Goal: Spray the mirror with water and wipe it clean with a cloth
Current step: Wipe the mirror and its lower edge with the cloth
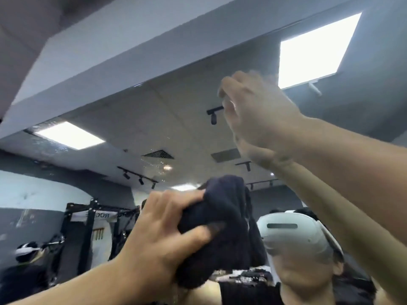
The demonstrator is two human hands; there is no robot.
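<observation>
Two hands are raised in front of the mirror (136, 128), which fills most of the view and reflects a ceiling with light panels and, lower down, a gym rack and a person wearing a white headset. The left hand (163, 234) grips a dark cloth (222, 221), bunched into a thick wad, with the fingers (189, 197) curled over its top and the thumb pressed into its side. The cloth sits low and central against or just in front of the glass; whether it is touching cannot be told. Fine water droplets (158, 166) speckle the glass just above the cloth and near the left light panel, so spraying seems at least partly done and wiping looks like the step in hand.

The right hand (257, 113) reaches higher, up and right of the cloth, with its fingers curled. A pale shape shows by the thumb, but the hand is blurred, so I cannot tell whether it holds a spray bottle or anything at all.

As a judgement, the cloth is soft, light and floppy, and will likely soak up water and get heavier and clingier. Holding it bunched in the palm, as here, gives a firm pad to press flat. The mirror is hard, slick when wet and breakable, so even, moderate pressure suits it better than hard pushing.
</observation>
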